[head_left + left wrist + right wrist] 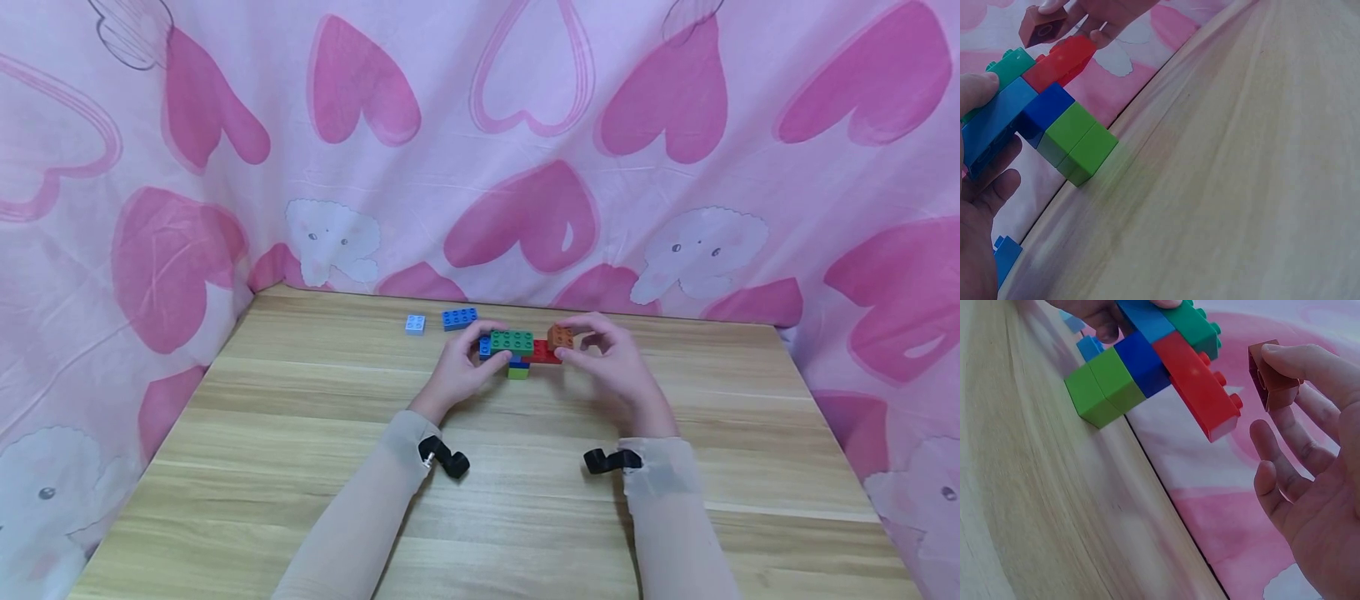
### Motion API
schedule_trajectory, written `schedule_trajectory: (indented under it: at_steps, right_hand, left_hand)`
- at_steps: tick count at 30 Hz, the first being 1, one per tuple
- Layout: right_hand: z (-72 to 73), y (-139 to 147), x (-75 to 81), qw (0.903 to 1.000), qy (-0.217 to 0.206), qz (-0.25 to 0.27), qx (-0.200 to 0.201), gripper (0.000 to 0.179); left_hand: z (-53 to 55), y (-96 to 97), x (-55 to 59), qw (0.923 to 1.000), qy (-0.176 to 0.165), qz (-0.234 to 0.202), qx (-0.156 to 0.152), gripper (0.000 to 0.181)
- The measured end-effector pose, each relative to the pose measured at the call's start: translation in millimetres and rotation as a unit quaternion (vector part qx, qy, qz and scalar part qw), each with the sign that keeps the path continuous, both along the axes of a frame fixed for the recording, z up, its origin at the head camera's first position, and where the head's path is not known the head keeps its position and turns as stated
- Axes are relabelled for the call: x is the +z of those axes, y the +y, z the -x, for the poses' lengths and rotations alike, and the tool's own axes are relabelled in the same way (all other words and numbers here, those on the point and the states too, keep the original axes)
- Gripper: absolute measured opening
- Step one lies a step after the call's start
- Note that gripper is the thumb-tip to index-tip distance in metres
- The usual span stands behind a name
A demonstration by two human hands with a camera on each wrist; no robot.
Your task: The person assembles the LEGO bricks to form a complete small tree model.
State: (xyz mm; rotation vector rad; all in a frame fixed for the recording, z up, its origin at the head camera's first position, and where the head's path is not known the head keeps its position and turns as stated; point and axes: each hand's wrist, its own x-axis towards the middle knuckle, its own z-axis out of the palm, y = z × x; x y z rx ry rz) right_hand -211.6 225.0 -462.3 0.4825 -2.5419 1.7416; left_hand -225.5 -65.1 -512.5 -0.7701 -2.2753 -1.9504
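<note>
My left hand (pixel 459 372) grips a built stack of toy building bricks, its thumb on the green brick (pixel 512 342) and other fingers behind. In the right wrist view, two lime green bricks (pixel 1105 390) form the stack's foot on the table, with a dark blue brick (pixel 1142 364) above them. Over that, a lighter blue brick (pixel 999 125) reaches left and a red brick (pixel 1202 387) reaches right. The green one sits on top. Thumb and fingers of my right hand (pixel 621 371) pinch an orange-brown brick (pixel 1280 380), held apart from the red brick's studs.
Behind my left hand, a blue brick (pixel 460 318) and a small pale blue brick (pixel 415 324) lie on the wooden table (pixel 525 517). A pink heart-patterned curtain (pixel 435 183) hangs along the table's far edge and both sides.
</note>
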Motion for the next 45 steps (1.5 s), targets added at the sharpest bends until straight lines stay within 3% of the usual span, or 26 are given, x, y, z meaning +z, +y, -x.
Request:
schedule_trajectory:
  at_steps: [12,20,28,36,45]
  right_hand:
    - [3.4,-8.8,-1.7,0.9991,0.034,-0.014,0.022,0.04]
    - [3.7,-16.8,-4.9,0.9991,0.02,-0.032,0.02,0.041]
    - [1.6,-22.0,-8.9,0.9994,-0.034,0.006,0.008,0.043]
    - [2.2,-22.7,-14.2,0.9977,-0.054,0.029,0.031,0.038]
    - [3.2,-22.7,-19.3,0.9971,-0.044,0.039,0.049,0.038]
  left_hand:
    - [0.0,-1.2,-0.9,1.0,-0.002,0.002,0.0,0.044]
    - [0.4,-0.8,0.3,1.0,-0.002,0.003,0.001,0.044]
    - [0.8,-0.2,0.2,1.0,0.0,0.004,0.0,0.046]
    - [1.2,-0.8,-1.4,1.0,0.004,0.001,0.001,0.046]
    - [1.0,-0.2,-2.1,1.0,0.001,0.003,0.004,0.047]
